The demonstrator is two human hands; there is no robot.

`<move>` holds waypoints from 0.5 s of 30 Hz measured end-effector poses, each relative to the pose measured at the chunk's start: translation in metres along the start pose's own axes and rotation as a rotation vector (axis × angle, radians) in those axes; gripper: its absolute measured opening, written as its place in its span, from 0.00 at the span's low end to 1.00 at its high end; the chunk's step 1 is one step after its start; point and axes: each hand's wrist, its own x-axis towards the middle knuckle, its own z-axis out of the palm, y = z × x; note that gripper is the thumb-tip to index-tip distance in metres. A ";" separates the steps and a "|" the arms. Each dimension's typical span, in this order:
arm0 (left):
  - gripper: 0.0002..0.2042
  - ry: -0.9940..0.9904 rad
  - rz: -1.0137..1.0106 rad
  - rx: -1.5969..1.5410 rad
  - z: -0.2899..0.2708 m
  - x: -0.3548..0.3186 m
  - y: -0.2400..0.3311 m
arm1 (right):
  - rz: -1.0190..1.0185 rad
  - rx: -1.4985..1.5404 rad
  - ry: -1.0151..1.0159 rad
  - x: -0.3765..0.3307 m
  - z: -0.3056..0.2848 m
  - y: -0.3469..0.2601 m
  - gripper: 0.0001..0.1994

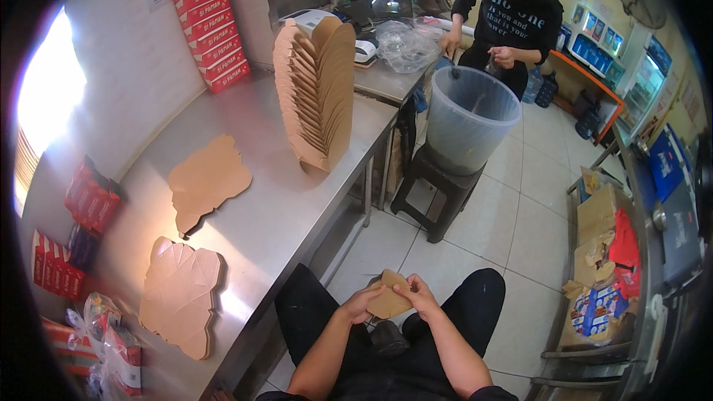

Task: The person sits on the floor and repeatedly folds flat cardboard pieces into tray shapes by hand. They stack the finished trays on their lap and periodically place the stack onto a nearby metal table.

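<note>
Between my knees, both hands grip a small brown cardboard food tray [388, 301], partly folded. My left hand [359, 304] closes on its left side, and my right hand [421, 298] presses its right side with the thumb on top. On the steel table to my left lies a pile of flat cardboard blanks [178, 293], with a smaller pile of blanks [208, 176] beyond it. Farther back on the table, a tall nested stack of folded cardboard trays [313, 96] stands close to the table's right edge.
Red boxes [212, 26] are stacked against the wall behind the steel table [256, 156]. Ahead, a translucent bucket [464, 130] sits on a dark stool [438, 197], with a person in black [512, 11] behind it. Shelving with cartons [598, 215] lines the right.
</note>
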 end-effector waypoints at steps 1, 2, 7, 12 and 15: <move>0.27 0.000 -0.007 0.007 -0.002 0.001 -0.001 | -0.008 0.010 0.013 0.000 0.002 0.000 0.24; 0.27 0.004 -0.019 0.015 -0.005 0.003 -0.002 | -0.032 -0.004 0.065 -0.001 0.003 0.001 0.24; 0.26 0.055 -0.056 0.103 -0.003 0.000 -0.004 | -0.174 -0.012 0.086 -0.007 0.011 -0.009 0.24; 0.25 0.065 -0.082 0.087 -0.004 0.002 -0.005 | -0.173 0.090 0.034 0.000 0.003 0.013 0.14; 0.25 0.047 -0.082 0.040 -0.007 0.000 -0.010 | -0.229 -0.001 0.130 -0.006 0.006 0.018 0.12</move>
